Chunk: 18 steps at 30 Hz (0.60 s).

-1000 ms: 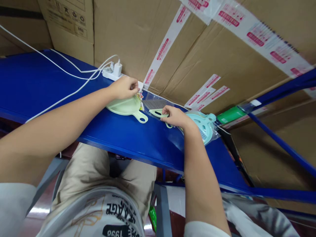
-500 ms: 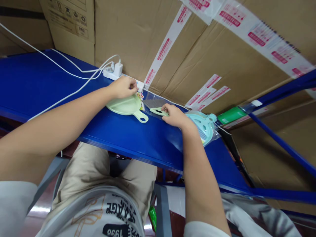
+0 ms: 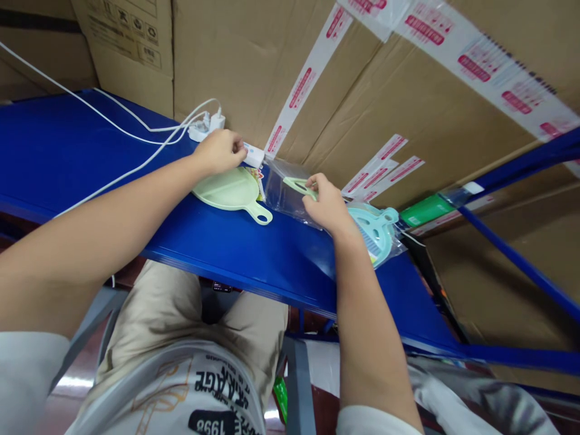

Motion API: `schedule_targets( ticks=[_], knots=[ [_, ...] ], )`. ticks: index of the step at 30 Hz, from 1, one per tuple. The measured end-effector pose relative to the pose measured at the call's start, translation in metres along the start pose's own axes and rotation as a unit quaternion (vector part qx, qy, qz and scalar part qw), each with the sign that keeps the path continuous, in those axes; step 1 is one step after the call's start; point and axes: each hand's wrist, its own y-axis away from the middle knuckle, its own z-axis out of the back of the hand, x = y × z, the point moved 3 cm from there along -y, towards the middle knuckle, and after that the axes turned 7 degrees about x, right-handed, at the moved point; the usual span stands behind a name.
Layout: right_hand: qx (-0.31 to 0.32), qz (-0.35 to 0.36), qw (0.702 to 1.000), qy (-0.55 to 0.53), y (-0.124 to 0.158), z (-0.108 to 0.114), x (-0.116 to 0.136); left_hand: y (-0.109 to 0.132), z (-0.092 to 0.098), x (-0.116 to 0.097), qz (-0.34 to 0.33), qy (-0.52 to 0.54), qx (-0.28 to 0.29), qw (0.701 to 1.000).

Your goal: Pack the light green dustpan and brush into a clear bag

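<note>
My right hand [image 3: 324, 198] is closed on a light green hand brush [image 3: 299, 186], held above a clear plastic bag [image 3: 285, 202] on the blue table. The brush's bristles are hard to make out. To the left lies a light green dustpan [image 3: 229, 188], its looped handle pointing right. My left hand [image 3: 220, 151] is over the dustpan's far edge with curled fingers; whatever they hold, if anything, is hidden. A colourful card [image 3: 258, 178] shows at the dustpan's right edge. Right of my right hand lies a light blue dustpan-and-brush set [image 3: 378, 229] in clear wrapping.
A white power strip [image 3: 254, 156] with plugs and white cables [image 3: 136, 172] runs along the back of the blue table [image 3: 244, 254]. Large cardboard boxes [image 3: 254, 66] stand behind it. At the right, a green-labelled package [image 3: 423, 211] rests near a blue metal frame [image 3: 521, 257].
My right hand has moved slightly up and right with the brush, uncovering more of the plastic bag. My left hand has shifted a little left and away from the card.
</note>
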Motion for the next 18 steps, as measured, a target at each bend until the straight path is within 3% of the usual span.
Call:
schedule_targets(
  ticks=[3, 8, 12, 18],
  knots=[
    [-0.048, 0.053, 0.997, -0.033, 0.001, -0.004, 0.011, 0.003, 0.016, -0.001, 0.065, 0.024, -0.042, 0.997],
    [-0.048, 0.168, 0.983, -0.059, 0.007, -0.026, 0.054, 0.003, 0.038, 0.007, 0.139, 0.079, -0.106, 0.981],
    [0.01, 0.222, 0.974, -0.042, 0.013, -0.052, 0.079, -0.002, 0.041, 0.019, 0.168, 0.125, -0.135, 0.968],
    [0.101, 0.218, 0.971, -0.004, 0.017, -0.069, 0.085, -0.002, 0.037, 0.017, 0.148, 0.129, -0.146, 0.97]
  ],
)
